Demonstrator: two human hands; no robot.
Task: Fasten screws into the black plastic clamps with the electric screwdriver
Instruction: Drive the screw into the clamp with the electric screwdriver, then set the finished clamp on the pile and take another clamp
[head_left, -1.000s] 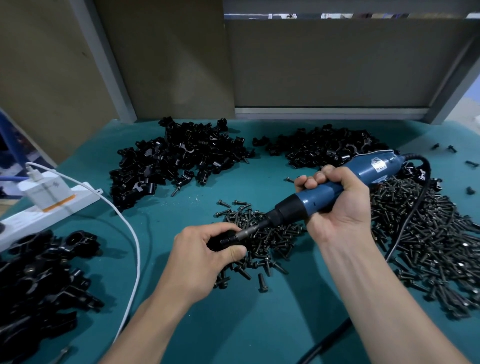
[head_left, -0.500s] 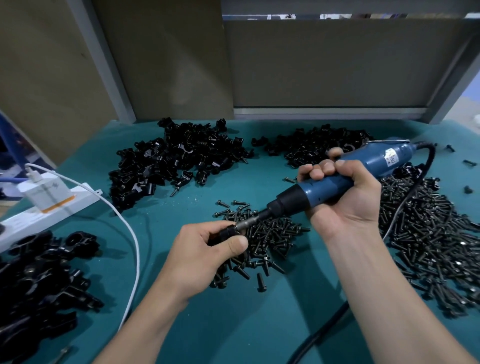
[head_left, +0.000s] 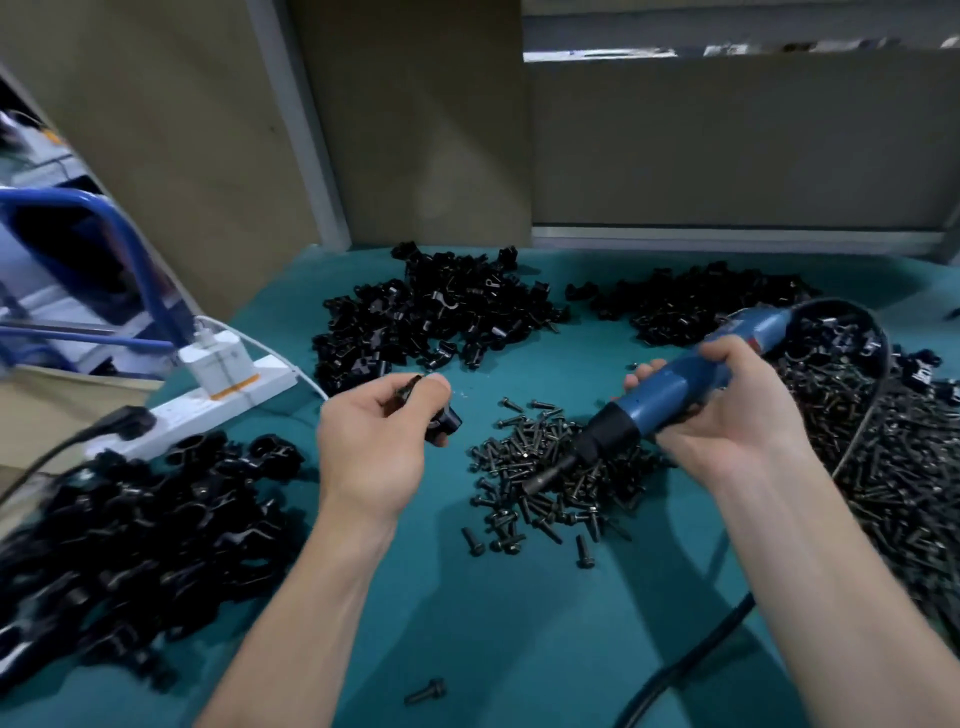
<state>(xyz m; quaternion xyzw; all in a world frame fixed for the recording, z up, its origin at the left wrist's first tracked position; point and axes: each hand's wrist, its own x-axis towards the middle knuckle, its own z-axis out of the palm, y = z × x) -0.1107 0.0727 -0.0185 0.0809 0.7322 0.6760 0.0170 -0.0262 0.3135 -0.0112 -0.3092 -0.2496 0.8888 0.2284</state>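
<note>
While left hand (head_left: 371, 452) pinches clamp (head_left: 444, 423), right hand (head_left: 727, 410) wraps screwdriver (head_left: 660, 389), tip well apart from clamp

On the teal table (head_left: 519, 623): far clamp heap (head_left: 431, 322) at 12 o'clock, right clamp heap (head_left: 691, 306) at 1, near clamp heap (head_left: 130, 530) at 8, small screw pile (head_left: 545, 483) central, large screw heap (head_left: 893, 467) at 3, power strip (head_left: 208, 410) at 10.

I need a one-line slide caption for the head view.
Left hand holds a black clamp; right hand points the blue electric screwdriver at a screw pile.
</note>
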